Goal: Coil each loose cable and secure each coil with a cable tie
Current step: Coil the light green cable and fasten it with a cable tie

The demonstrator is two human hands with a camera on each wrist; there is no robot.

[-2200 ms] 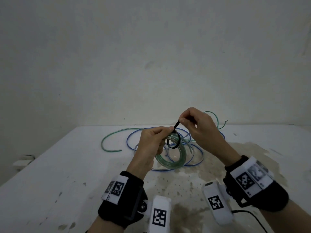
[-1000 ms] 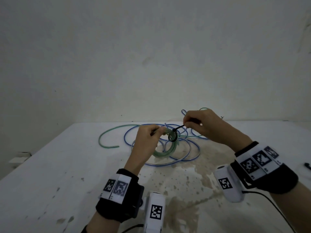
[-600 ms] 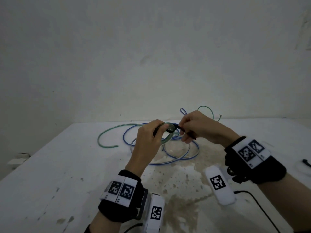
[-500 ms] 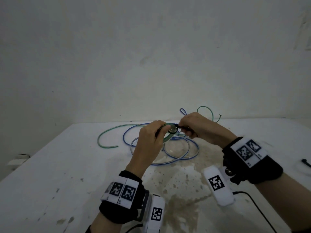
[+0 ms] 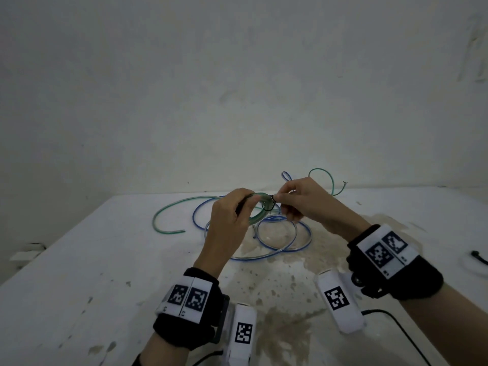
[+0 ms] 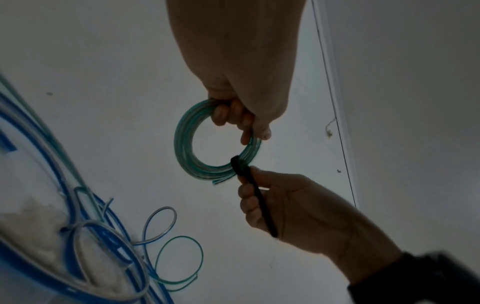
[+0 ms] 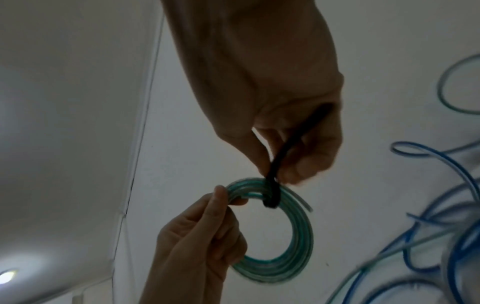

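Observation:
A small coil of green cable [image 5: 257,215] [image 6: 187,142] [image 7: 291,259] is held up above the white table [image 5: 79,273]. My left hand [image 5: 232,220] [image 6: 241,115] [image 7: 205,232] grips one side of the coil. A black cable tie [image 5: 269,204] [image 6: 255,191] [image 7: 275,176] is looped tight around the coil's strands. My right hand [image 5: 298,202] [image 6: 280,207] [image 7: 288,144] pinches the tie's free tail beside the coil. Loose blue cable [image 5: 277,233] [image 6: 78,236] [image 7: 454,236] and loose green cable [image 5: 171,210] lie on the table behind.
The wall [image 5: 237,88] rises right behind the table's far edge. A dark cable end [image 5: 478,256] lies at the right edge of the table. Brown stains [image 5: 277,286] mark the table in front of the hands.
The tie's loop has shrunk from a wide ring to a tight band around the coil. My right hand drew the tail through, then came back close to the coil; both hands rose a little.

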